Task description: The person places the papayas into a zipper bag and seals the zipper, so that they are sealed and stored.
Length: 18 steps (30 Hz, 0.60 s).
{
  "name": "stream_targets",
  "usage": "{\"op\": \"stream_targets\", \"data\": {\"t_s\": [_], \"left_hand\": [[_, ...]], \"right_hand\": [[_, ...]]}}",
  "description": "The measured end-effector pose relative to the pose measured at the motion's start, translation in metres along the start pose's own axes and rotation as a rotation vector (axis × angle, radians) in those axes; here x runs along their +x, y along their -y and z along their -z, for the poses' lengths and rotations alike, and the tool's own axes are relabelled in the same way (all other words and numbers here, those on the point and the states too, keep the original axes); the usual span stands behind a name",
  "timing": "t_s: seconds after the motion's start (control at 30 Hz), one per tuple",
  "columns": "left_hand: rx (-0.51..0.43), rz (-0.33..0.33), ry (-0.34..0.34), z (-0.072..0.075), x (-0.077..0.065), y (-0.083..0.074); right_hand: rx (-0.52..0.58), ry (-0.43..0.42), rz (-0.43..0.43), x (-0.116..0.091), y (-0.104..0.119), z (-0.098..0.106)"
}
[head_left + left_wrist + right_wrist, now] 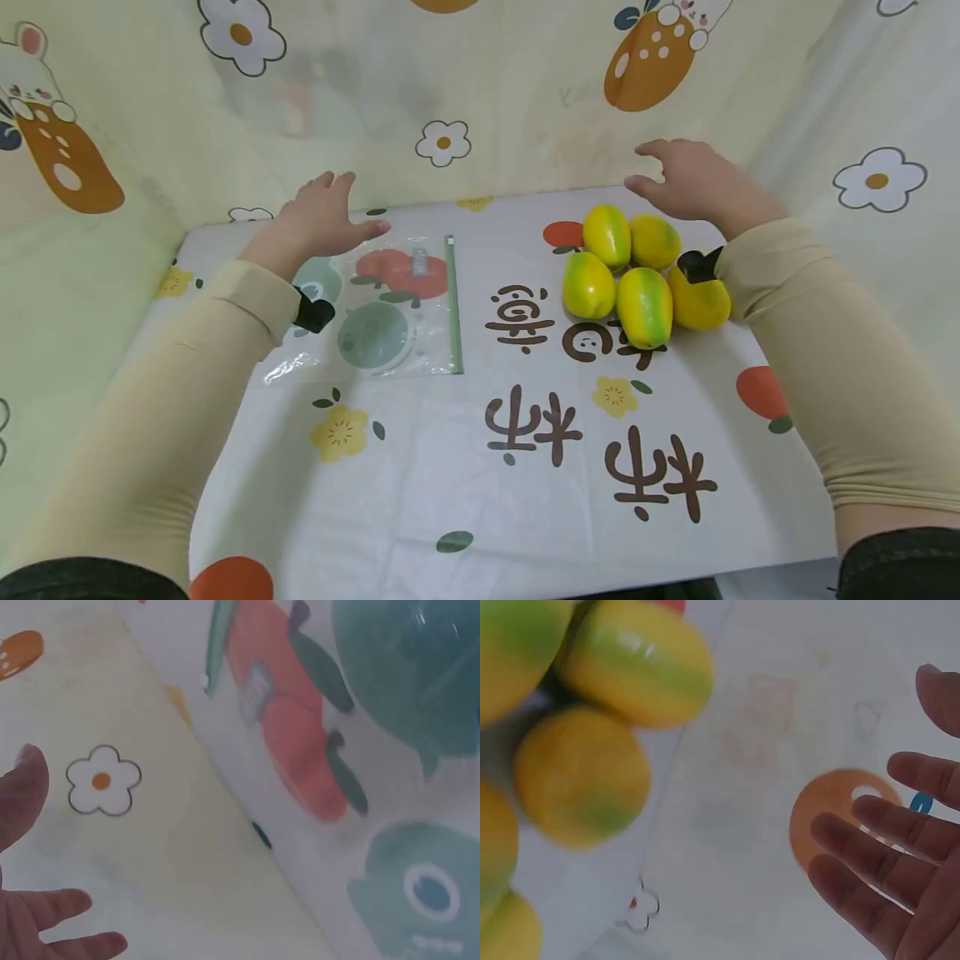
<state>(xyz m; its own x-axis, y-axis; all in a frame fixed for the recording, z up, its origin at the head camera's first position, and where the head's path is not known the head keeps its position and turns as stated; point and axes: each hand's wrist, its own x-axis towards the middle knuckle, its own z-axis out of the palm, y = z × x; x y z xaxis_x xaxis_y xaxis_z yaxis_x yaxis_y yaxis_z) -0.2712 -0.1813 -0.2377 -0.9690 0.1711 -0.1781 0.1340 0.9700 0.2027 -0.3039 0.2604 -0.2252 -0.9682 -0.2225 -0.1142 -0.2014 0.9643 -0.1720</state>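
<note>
My left hand (311,218) is held over the far left of the table with its fingers spread and nothing in them. Below it lies a flat, clear zip bag (431,354) with a green slider strip (454,308) along its right side. The left wrist view shows the thumb and some fingers of this left hand (45,930) apart. Beyond the group of yellow-green mangoes (645,304), my right hand (697,183) hovers, holding nothing. Its fingers look extended in the right wrist view, where the hand (915,877) is apart from the mangoes (585,776).
A white tablecloth (420,475) printed with flowers, fruit and brown characters covers the table. Pale curtains (510,83) with flower and rabbit prints hang behind and at both sides. The mangoes sit close together at the right of the table.
</note>
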Motion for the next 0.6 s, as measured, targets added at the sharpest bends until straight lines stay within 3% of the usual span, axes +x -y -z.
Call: {"op": "stream_targets", "data": {"t_s": [0.33,0.6], "left_hand": [[-0.093,-0.095,0.051,-0.053,0.012,-0.035],[-0.088,-0.071,0.079,-0.088,0.018,-0.061]], "right_hand": [[0.166,-0.01,0.12,0.016,0.071,-0.03],[0.268,0.001,0.157,0.032,0.121,-0.074]]}}
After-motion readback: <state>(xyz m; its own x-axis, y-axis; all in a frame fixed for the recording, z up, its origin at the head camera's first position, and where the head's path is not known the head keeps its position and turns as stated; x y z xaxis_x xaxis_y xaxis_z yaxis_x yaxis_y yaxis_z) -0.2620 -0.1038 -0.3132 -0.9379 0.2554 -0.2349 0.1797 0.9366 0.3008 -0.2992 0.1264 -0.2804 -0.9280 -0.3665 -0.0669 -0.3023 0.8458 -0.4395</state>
